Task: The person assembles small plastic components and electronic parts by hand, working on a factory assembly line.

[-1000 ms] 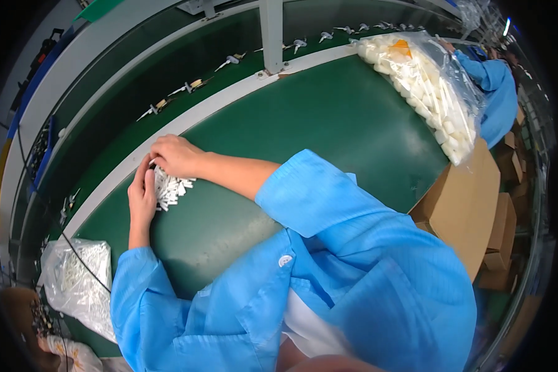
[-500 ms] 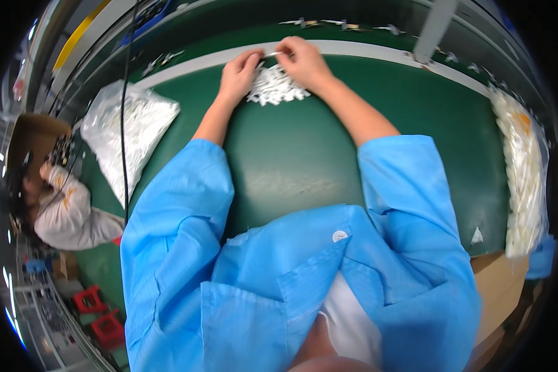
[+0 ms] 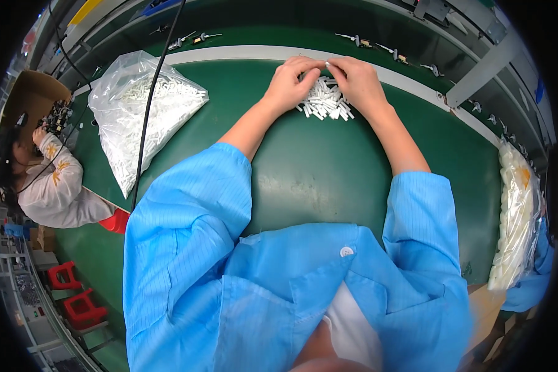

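Observation:
A heap of small white plastic parts (image 3: 325, 104) lies on the green table (image 3: 316, 173) near its far white edge. My left hand (image 3: 289, 85) rests on the heap's left side, fingers curled down onto the parts. My right hand (image 3: 358, 83) covers the heap's right side. The fingertips of both hands meet above the heap and pinch one small white part (image 3: 326, 64) between them. Both forearms reach out from blue coat sleeves.
A clear bag of white parts (image 3: 147, 115) lies at the left with a black cable (image 3: 152, 99) across it. Another filled bag (image 3: 516, 217) sits at the right edge. Small metal clips (image 3: 378, 46) line the conveyor behind. A person (image 3: 43, 180) works at the far left.
The view has swung so the heap and both hands sit at top centre. The hands stay on the heap, their fingertips now closed together over one small part.

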